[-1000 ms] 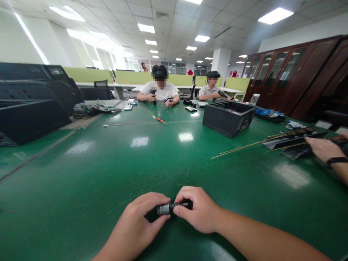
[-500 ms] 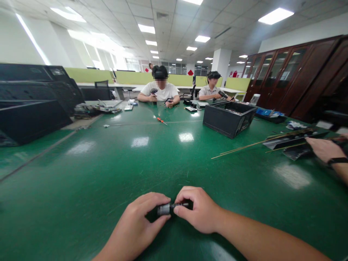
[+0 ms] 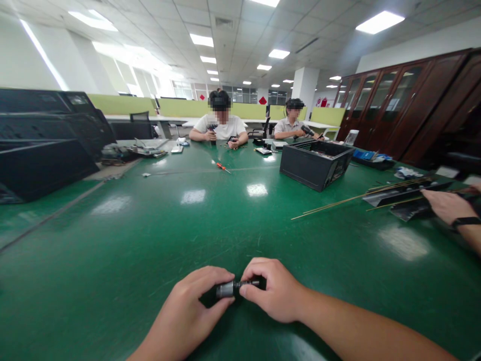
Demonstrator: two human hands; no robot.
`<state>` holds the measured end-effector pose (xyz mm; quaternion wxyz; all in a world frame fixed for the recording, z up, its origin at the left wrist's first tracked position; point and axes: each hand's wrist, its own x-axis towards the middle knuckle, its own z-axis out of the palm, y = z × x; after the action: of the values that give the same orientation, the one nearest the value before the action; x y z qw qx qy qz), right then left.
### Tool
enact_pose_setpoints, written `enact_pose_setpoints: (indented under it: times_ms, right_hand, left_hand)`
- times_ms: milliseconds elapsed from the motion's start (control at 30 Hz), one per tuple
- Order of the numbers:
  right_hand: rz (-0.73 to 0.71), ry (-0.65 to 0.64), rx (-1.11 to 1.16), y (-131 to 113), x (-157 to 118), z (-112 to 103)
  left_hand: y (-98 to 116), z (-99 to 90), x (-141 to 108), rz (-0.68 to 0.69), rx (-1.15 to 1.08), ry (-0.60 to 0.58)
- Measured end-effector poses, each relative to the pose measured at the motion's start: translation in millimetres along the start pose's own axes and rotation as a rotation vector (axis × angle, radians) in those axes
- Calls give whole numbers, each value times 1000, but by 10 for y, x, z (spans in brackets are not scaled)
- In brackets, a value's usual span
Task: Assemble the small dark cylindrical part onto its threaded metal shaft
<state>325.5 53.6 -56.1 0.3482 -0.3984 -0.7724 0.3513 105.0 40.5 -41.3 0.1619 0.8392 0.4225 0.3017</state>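
Near the front of the green table (image 3: 150,250), a small dark cylindrical part (image 3: 225,289) with a grey metal sleeve lies sideways between my hands. My left hand (image 3: 199,301) grips its thicker left end between thumb and fingers. My right hand (image 3: 276,291) pinches the thinner right section, where a short shaft points right into the curl of the fingers. The two hands are close together but apart. What the part is cannot be made out.
A black open computer case (image 3: 306,168) stands right of centre, with thin brass rods (image 3: 330,204) before it. Another person's hand (image 3: 447,205) is at the right edge. An orange screwdriver (image 3: 222,167) lies farther back. Dark cases (image 3: 45,165) stand left. Two people sit opposite.
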Motion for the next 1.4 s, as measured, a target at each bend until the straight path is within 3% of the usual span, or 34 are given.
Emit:
enact_pose_setpoints:
  times_ms: [1400]
  right_hand:
    - [3, -3, -2, -19, 3, -3]
  left_hand:
    - [23, -34, 16, 23, 29, 16]
